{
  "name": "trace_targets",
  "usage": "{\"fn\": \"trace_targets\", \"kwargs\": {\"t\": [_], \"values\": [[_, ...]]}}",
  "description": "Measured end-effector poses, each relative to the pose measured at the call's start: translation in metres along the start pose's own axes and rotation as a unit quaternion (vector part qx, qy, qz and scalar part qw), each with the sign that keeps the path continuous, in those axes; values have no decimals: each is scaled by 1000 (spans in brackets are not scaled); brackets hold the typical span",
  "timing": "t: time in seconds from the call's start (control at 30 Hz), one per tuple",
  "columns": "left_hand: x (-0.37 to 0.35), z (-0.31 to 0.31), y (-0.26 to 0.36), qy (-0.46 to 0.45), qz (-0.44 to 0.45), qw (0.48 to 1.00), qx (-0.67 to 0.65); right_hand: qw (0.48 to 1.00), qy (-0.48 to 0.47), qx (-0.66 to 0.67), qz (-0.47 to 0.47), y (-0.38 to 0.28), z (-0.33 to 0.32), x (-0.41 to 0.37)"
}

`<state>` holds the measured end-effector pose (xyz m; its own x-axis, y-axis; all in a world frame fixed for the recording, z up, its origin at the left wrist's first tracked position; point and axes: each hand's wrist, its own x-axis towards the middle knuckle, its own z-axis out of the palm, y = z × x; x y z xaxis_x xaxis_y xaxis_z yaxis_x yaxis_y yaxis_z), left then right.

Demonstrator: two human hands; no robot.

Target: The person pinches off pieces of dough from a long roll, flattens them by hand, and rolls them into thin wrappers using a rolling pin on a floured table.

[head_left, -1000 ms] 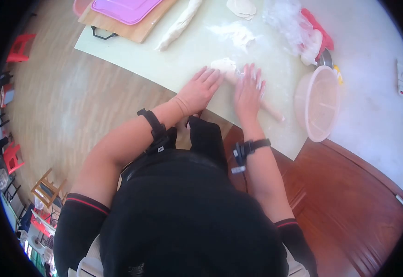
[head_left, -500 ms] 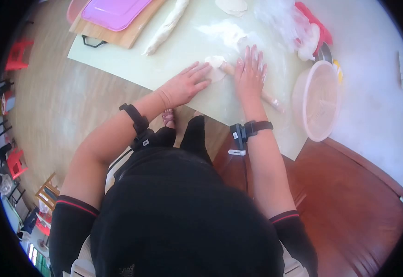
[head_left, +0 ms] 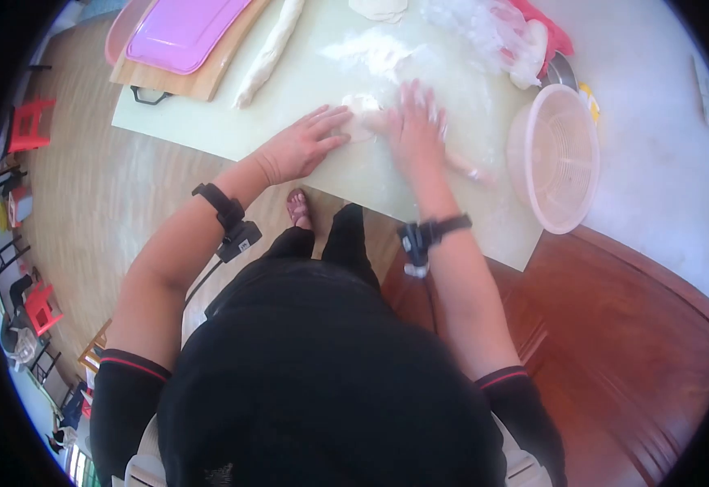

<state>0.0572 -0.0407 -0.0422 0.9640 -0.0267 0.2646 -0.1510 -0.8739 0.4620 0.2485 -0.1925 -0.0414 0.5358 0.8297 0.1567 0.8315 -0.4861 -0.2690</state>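
Note:
A small flat round of dough lies on the pale green mat, near its front edge. My left hand reaches it from the left, fingers stretched out, thumb apart, fingertips at the dough's rim. My right hand lies flat over a wooden rolling pin, its floury fingers extended and blurred. One end of the pin meets the dough's right side; the other shows beyond my wrist. The pin's middle is hidden under the palm. Beyond the hands is a patch of loose flour.
A long dough roll lies at the back left, beside a wooden board bearing a pink plastic lid. More flattened dough is at the far edge. On the right stand a pink basin and a clear plastic bag.
The view has shifted, so the table things appear a little to the left. My right hand has moved slightly with the rolling pin and is now blurred; my left hand stays at the dough.

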Motion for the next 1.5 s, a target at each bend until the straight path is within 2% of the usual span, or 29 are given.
{"fn": "trace_targets", "kwargs": {"t": [0.07,0.13,0.17,0.23,0.3,0.4,0.5,0.57,0.7,0.87,1.0,1.1,1.17,1.3,1.5], "values": [[-2,0,5,7,-3,1000,10,998,-63,0,11,-16,-8,-31],[-6,6,16,47,-22,998,33,999,-50,-11,8,-12,-2,-27],[-6,9,21,47,-23,998,34,999,-34,-22,7,-10,1,-22],[6,7,36,-4,35,999,9,1000,-18,-7,13,-3,2,11],[18,17,42,15,8,999,30,1000,1,8,21,1,1,22],[18,45,42,38,-16,997,58,1000,-20,0,23,3,4,11],[12,45,43,35,-32,997,68,996,-68,1,50,-2,1,-9],[11,44,44,24,-33,997,70,999,-12,-29,35,6,4,11],[10,43,43,23,-32,997,61,999,19,-38,23,16,3,30],[9,38,40,56,-28,997,41,991,5,131,-29,10,-23,-9],[11,33,21,44,19,999,5,993,-57,83,-61,14,-27,-27],[9,13,5,22,61,998,-25,990,-42,105,-89,16,-27,-30],[6,9,-2,21,77,996,-40,992,3,107,-67,19,-26,-29],[-6,5,7,27,84,996,-22,991,16,125,-32,18,-31,-26],[-15,16,25,53,17,998,-43,991,6,126,-41,14,-31,-24]]}}
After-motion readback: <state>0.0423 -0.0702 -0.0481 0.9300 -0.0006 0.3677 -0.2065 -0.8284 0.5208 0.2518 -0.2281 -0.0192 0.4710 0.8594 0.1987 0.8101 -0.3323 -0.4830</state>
